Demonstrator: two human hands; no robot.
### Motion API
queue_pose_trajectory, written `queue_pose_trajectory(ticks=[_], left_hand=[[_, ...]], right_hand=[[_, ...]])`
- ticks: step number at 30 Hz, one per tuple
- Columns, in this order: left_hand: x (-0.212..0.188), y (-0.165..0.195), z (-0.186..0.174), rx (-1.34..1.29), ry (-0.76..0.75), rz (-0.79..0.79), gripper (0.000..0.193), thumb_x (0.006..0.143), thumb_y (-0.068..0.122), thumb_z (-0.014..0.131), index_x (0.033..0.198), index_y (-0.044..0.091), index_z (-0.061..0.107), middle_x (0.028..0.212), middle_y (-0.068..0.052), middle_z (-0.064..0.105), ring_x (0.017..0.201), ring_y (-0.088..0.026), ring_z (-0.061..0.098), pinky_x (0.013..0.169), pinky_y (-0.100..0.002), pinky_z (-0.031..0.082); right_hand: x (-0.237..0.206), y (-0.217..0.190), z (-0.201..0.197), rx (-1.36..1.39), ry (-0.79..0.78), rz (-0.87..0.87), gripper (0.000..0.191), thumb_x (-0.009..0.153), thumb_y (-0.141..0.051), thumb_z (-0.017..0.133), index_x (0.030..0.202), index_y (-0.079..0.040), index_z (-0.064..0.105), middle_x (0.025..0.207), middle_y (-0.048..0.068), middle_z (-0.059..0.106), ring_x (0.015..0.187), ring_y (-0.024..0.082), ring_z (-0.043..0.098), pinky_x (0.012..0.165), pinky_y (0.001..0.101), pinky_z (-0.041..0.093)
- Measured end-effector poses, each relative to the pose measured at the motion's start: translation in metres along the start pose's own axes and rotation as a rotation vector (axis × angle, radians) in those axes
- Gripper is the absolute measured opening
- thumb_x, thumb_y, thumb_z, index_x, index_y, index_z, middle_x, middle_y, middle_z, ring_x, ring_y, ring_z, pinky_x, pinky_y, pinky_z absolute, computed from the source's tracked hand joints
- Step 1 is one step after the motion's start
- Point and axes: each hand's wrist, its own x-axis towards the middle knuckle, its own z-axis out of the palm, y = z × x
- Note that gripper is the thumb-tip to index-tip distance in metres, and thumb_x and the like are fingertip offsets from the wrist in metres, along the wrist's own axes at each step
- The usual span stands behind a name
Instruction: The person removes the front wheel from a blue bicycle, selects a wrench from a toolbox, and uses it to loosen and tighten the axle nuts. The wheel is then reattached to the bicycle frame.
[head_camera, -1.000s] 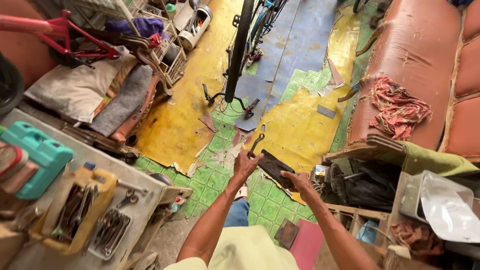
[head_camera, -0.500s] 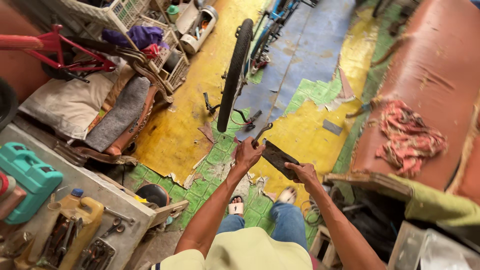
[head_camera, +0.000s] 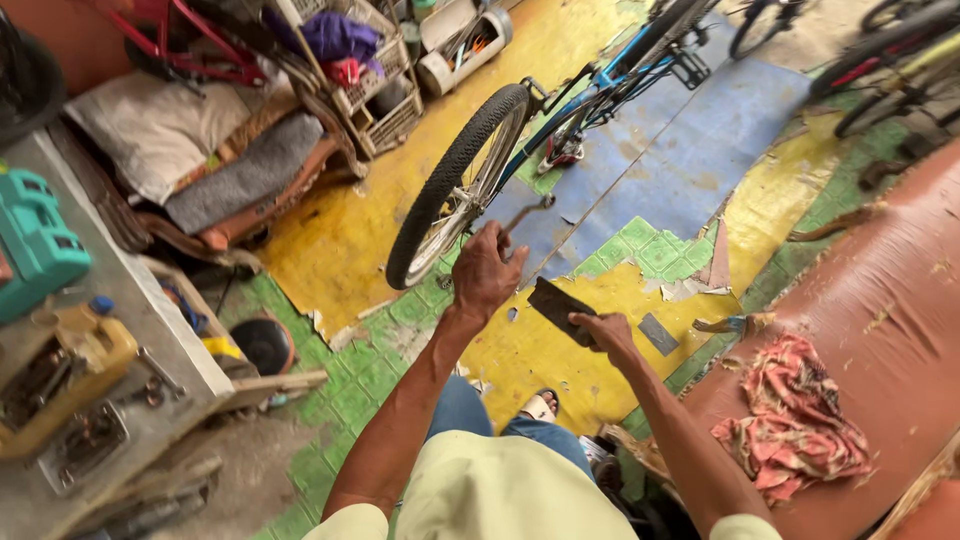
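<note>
Our left hand (head_camera: 487, 272) is closed in a fist around a slim metal tool (head_camera: 527, 212) with a hooked or forked end, most likely a wrench; the tip pokes out above the knuckles towards the bicycle wheel (head_camera: 455, 185). Our right hand (head_camera: 606, 335) pinches a flat, dark rectangular piece (head_camera: 560, 310) by its near end, fingers narrow around it, so both hands are full and held apart over the floor.

To carry these well, we judge it best to keep the tool's working end pointed away from the spokes and to hold the dark piece level, gripping it further in so it cannot swing.

The tool looks like bare grey steel, thin and slightly bent. The dark piece is matte and stiff-looking, with straight edges; we cannot tell its material. The tyre just beyond is black knobbly rubber on a shiny rim, fixed in a blue frame (head_camera: 610, 85). Underneath, the floor covering (head_camera: 530, 355) is worn yellow sheet, torn back to show green patterned tile. To the right lies a brown leatherette seat (head_camera: 880, 300) with a crumpled red rag (head_camera: 800, 430) on it. At far left, a grey desk (head_camera: 170, 350) carries a yellow tray of tools (head_camera: 60, 375).
</note>
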Motion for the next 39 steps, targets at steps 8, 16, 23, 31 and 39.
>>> queue_pose_trajectory(ticks=[8,16,23,31,39], left_hand=[[0.035,-0.021,0.054,0.028,-0.02,-0.168,0.033,0.086,0.029,0.079,0.09,0.006,0.056,0.078,-0.009,0.061,0.07,-0.026,0.063,0.064,-0.042,0.05],[0.095,-0.071,0.129,0.009,0.011,-0.291,0.031,0.084,0.025,0.08,0.091,0.005,0.056,0.081,-0.012,0.064,0.074,-0.031,0.065,0.067,-0.045,0.05],[0.125,-0.076,0.176,0.001,0.067,-0.283,0.031,0.086,0.025,0.079,0.092,0.005,0.057,0.082,-0.011,0.064,0.074,-0.03,0.065,0.067,-0.044,0.051],[0.146,-0.09,0.248,0.072,0.218,-0.44,0.032,0.085,0.024,0.081,0.093,0.003,0.058,0.081,-0.012,0.064,0.074,-0.031,0.064,0.068,-0.044,0.052],[0.16,-0.08,0.291,0.026,0.384,-0.583,0.029,0.086,0.023,0.079,0.094,0.004,0.058,0.087,-0.012,0.067,0.08,-0.029,0.068,0.071,-0.043,0.053]], right_hand=[[0.101,-0.028,-0.042,-0.249,-0.029,-0.016,0.061,0.069,-0.05,0.088,0.069,0.009,0.071,0.065,0.015,0.067,0.051,0.024,0.065,0.048,0.0371,0.052],[0.199,-0.048,-0.052,-0.343,-0.063,-0.004,0.059,0.068,-0.05,0.087,0.068,0.007,0.072,0.065,0.017,0.071,0.049,0.024,0.067,0.05,0.0356,0.056],[0.279,-0.053,-0.06,-0.456,-0.144,-0.014,0.057,0.07,-0.051,0.085,0.07,0.005,0.076,0.065,0.016,0.072,0.053,0.024,0.069,0.054,0.0369,0.056],[0.375,-0.06,-0.086,-0.706,-0.291,-0.161,0.053,0.076,-0.051,0.08,0.07,0.001,0.076,0.066,0.02,0.073,0.055,0.027,0.069,0.064,0.0398,0.058],[0.43,-0.096,-0.093,-0.651,-0.384,-0.183,0.047,0.075,-0.041,0.085,0.086,0.003,0.074,0.066,0.014,0.071,0.052,0.02,0.065,0.05,0.0338,0.055]])
